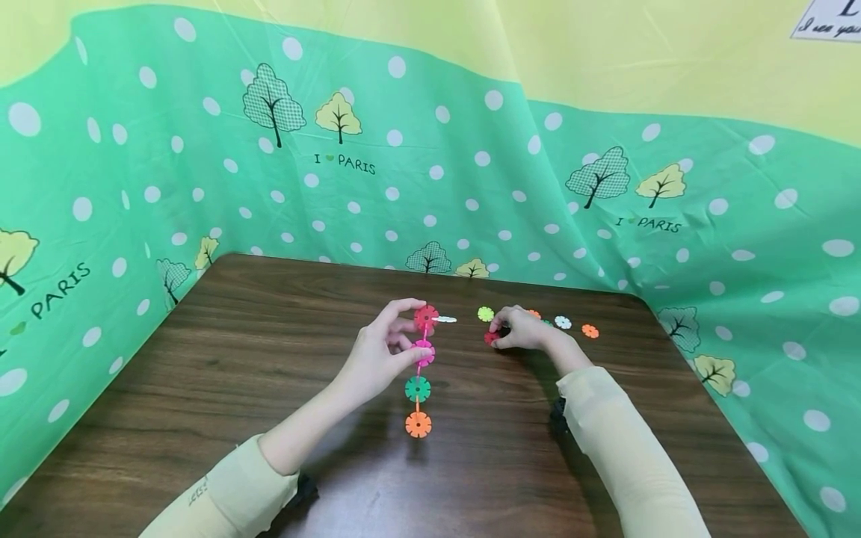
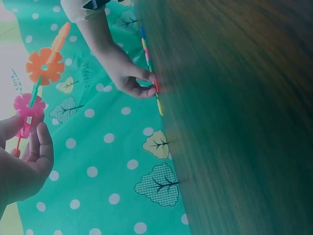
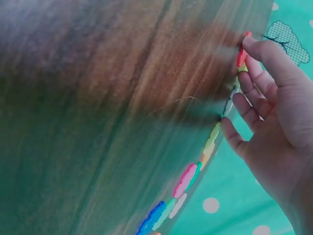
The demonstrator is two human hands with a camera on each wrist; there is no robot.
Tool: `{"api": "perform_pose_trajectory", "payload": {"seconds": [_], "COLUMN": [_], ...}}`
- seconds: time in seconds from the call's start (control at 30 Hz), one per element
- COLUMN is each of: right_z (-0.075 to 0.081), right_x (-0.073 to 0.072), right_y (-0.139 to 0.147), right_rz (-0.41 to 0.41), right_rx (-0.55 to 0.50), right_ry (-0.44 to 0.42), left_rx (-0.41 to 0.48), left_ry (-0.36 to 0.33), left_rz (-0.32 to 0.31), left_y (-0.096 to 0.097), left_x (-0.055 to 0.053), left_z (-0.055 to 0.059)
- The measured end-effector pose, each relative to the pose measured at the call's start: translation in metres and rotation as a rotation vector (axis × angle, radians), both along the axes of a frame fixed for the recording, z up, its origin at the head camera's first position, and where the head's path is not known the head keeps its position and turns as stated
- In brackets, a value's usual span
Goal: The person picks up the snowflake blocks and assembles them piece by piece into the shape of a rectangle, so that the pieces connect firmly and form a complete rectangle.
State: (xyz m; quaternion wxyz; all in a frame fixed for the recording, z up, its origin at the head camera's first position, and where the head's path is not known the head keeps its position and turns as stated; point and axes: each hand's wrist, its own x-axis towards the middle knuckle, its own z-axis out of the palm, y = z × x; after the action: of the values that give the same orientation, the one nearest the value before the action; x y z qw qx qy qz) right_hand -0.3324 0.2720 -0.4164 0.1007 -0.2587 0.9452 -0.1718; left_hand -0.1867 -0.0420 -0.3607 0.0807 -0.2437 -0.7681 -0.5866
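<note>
My left hand (image 1: pixel 383 347) grips a hanging chain of slotted plastic snowflake discs above the dark wooden table. From top to bottom in the head view come a red disc (image 1: pixel 426 317) with a white disc (image 1: pixel 445 320) edge-on at its side, a pink disc (image 1: pixel 424 353), a green disc (image 1: pixel 418 388) and an orange disc (image 1: pixel 418 424). Farther right, my right hand (image 1: pixel 525 330) pinches a loose red disc (image 1: pixel 491 338) at the tabletop; the right wrist view shows the thumb against this red disc (image 3: pixel 241 56), tilted on edge.
Loose discs lie around the right hand: a yellow-green disc (image 1: pixel 486 314), a white disc (image 1: pixel 563 322) and an orange disc (image 1: pixel 590 331). A pink disc (image 3: pixel 185 180) and a blue disc (image 3: pixel 151 217) show in the right wrist view. A green dotted curtain (image 1: pixel 430 172) hangs behind the table (image 1: pixel 269 329).
</note>
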Motion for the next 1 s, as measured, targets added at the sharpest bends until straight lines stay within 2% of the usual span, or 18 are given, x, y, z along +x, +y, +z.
{"api": "perform_pose_trajectory", "payload": {"seconds": [0.23,0.3,0.6,0.87,1.0], "right_z": [0.000,0.000,0.000,0.014,0.021], "right_x": [-0.002,-0.002,0.005,0.015,0.016], "right_y": [-0.001,-0.001,0.001,-0.001,-0.002], "right_rz": [0.008,0.013,0.065,0.031,-0.001], "right_rx": [-0.021,-0.032,-0.029,-0.108,-0.136], "right_ry": [-0.083,-0.083,0.005,0.121,0.148], "left_rx": [-0.002,-0.003,0.002,0.007,0.005], "left_ry": [0.003,0.004,0.011,0.001,-0.001], "left_rz": [-0.002,-0.003,-0.009,-0.004,-0.004], "left_y": [-0.001,-0.001,-0.001,-0.001,0.000], "left_x": [0.000,0.000,0.000,0.000,0.000], "left_z": [0.001,0.001,0.003,0.002,0.001]}}
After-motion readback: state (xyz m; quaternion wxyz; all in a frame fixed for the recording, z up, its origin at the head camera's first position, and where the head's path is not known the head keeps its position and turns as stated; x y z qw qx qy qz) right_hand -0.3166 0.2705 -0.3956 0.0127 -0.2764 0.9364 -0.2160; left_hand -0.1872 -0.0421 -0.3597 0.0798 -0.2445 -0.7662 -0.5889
